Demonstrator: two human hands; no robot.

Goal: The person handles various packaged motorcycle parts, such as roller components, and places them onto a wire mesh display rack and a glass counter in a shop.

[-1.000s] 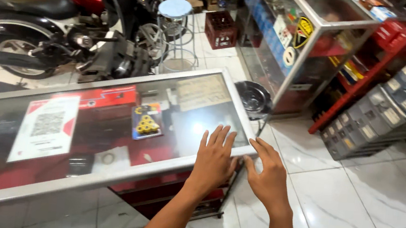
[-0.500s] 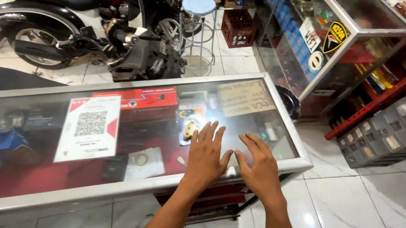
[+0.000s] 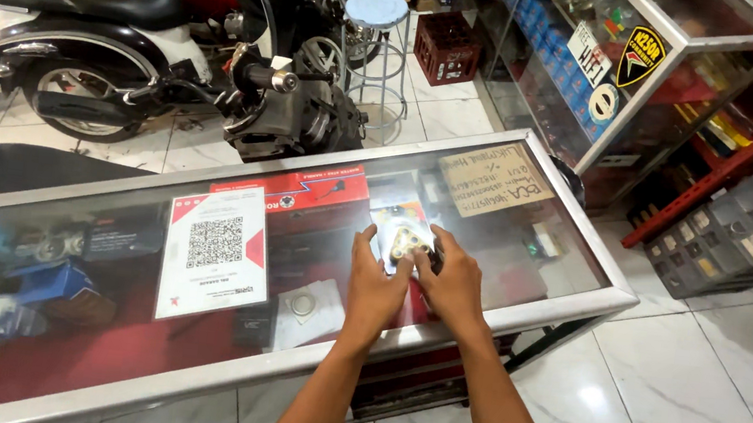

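Note:
Both of my hands lie on the glass top of a long display counter (image 3: 571, 312). My left hand (image 3: 375, 288) is flat, with its fingertips at the left edge of a small clear packet of yellow parts (image 3: 400, 231). From the other side, my right hand (image 3: 455, 280) touches the packet's right edge with its fingers stretched out. I cannot tell whether the packet lies on the glass or under it. Neither hand is closed around anything.
A white sheet with a square code (image 3: 214, 250), a red box (image 3: 303, 196) and a brown cardboard note (image 3: 495, 179) show at the glass. Beyond the counter stand a motorbike (image 3: 115, 35), a round stool (image 3: 376, 11) and a red crate (image 3: 447, 46). A glass cabinet (image 3: 634, 71) and grey drawer bins (image 3: 748, 223) stand right.
My hands slid from the counter's right end toward its middle, drew together and reached the packet of yellow parts. The view shifted right along the counter.

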